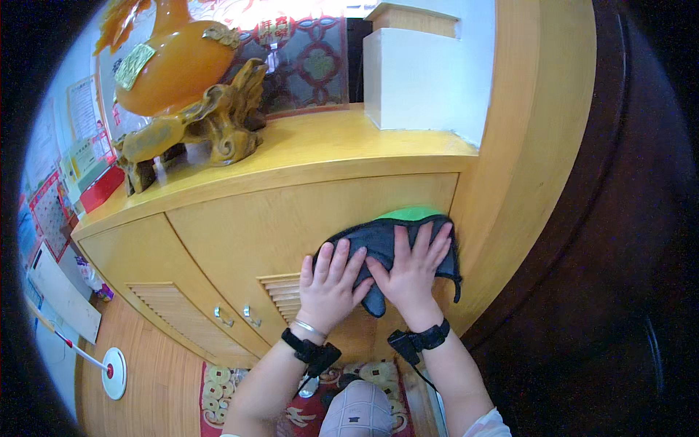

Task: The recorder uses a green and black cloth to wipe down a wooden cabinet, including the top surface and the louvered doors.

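Both palms press a dark grey cloth with a black edge and a green side against the right door of a yellow wooden cabinet. My left hand lies at the cloth's left part, fingers spread and pointing up. On its right part rests my right hand, fingers also spread, thumb near the left hand's fingertips. A corner of the cloth hangs below between the hands. Both wrists wear black straps with small boxes, and the left one also a silver bangle. Louvred panels and two metal handles are on the doors.
An orange vase on a carved stand stands on the cabinet top, left. A white block-like structure is at the back right. Below are a red patterned mat and a round-based white mop. A dark brown surface lies right.
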A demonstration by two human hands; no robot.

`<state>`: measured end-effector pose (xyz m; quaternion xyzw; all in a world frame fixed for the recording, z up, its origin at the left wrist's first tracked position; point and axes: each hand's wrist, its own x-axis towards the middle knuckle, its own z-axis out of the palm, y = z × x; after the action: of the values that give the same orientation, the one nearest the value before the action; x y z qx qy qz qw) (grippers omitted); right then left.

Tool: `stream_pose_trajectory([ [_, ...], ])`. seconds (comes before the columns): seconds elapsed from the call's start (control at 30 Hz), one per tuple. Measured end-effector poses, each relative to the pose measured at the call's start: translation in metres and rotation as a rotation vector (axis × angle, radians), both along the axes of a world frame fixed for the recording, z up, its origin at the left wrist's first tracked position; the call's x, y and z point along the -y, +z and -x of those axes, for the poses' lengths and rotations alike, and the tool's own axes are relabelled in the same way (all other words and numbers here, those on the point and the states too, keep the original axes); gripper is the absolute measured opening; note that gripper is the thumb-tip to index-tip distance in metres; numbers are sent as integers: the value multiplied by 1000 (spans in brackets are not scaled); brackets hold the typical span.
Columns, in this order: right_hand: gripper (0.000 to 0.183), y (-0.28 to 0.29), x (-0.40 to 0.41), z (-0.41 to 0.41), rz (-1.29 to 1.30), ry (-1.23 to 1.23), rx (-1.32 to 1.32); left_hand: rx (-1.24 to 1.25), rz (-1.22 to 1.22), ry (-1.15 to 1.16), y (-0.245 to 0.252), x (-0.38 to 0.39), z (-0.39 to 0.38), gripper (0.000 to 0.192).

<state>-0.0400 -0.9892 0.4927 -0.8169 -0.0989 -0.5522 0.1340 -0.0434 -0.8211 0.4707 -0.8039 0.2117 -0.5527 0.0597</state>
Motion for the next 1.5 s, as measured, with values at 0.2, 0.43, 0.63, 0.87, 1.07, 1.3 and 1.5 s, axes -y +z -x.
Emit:
stream_pose_trajectory([
  [0.2, 57, -100, -31, 17, 133, 49, -275, -168, 29, 4, -82, -41, 11, 52],
  [0.43, 59, -72, -58, 16, 325, 98, -154, -139, -32, 39, -50, -89, 25, 57],
  [0.63, 53, 6, -129, 18, 334, 65, -77, -101, 189, 136, -6, -128, 26, 59],
  [0.87, 46, -32, -160, 16, 545, 40, -48, -211, 198, 36, -57, -163, 30, 51],
  [1.07, 48, -1, -154, 23, 409, 18, -141, -124, 215, -45, -21, -157, 16, 51],
  [1.3, 53, -14, -118, 17, 293, -72, -147, -163, 257, -100, -19, -119, 15, 38],
  [1.5, 46, -77, -71, 12, 372, -46, -179, -232, 249, -69, -70, -79, 15, 34],
])
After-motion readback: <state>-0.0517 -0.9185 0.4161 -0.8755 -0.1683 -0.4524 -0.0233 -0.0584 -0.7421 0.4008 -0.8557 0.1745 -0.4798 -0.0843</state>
